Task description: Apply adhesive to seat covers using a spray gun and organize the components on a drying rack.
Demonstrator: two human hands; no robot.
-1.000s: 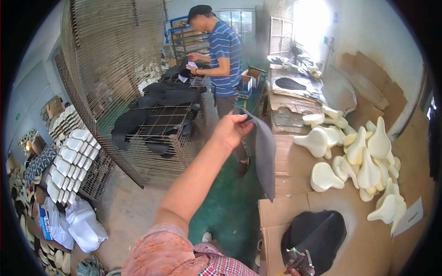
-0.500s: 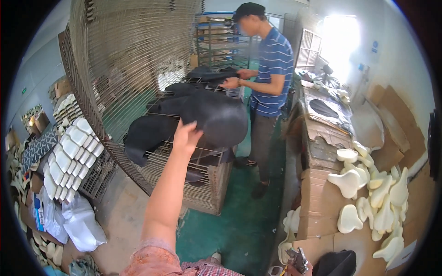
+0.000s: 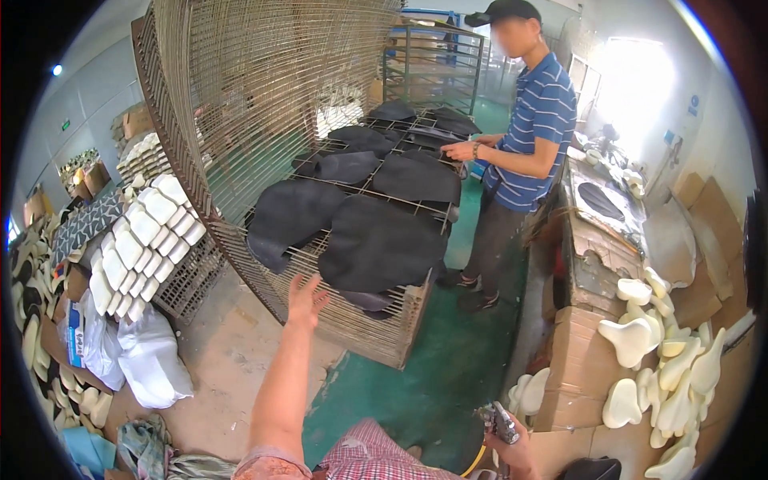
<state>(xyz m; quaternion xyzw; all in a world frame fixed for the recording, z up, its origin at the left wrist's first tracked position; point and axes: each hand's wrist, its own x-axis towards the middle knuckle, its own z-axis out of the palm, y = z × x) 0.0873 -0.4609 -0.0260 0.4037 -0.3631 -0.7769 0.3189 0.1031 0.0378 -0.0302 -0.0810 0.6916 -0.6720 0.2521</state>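
Note:
My left hand (image 3: 306, 300) is open, fingers spread, just off the near edge of a wire drying rack (image 3: 364, 340). Closest to it lies a large black sheet (image 3: 382, 244), soft and leather-like, spread flat on the wires. Another black sheet (image 3: 296, 210) sits to its left with one end drooping. Several more black pieces, such as one black piece (image 3: 418, 176), cover the shelf farther back. At the lower right my right hand (image 3: 520, 458) is closed around a metal spray gun (image 3: 504, 424), with a yellow hose (image 3: 475, 461) beside it.
Raised wire shelves (image 3: 264, 88) tower over the rack's left side. A co-worker (image 3: 524, 144) stands at its far right, hands at the rack's edge. Cream foam saddle shapes (image 3: 628, 340) crowd a cardboard-covered bench (image 3: 588, 368) on the right. Stacked white pads (image 3: 148, 240) and plastic bags (image 3: 148, 364) stand left.
The black sheet my left hand was touching now lies flat on the wires. That hand has let go and drawn back toward me. The spray gun shows more fully, and the view has shifted.

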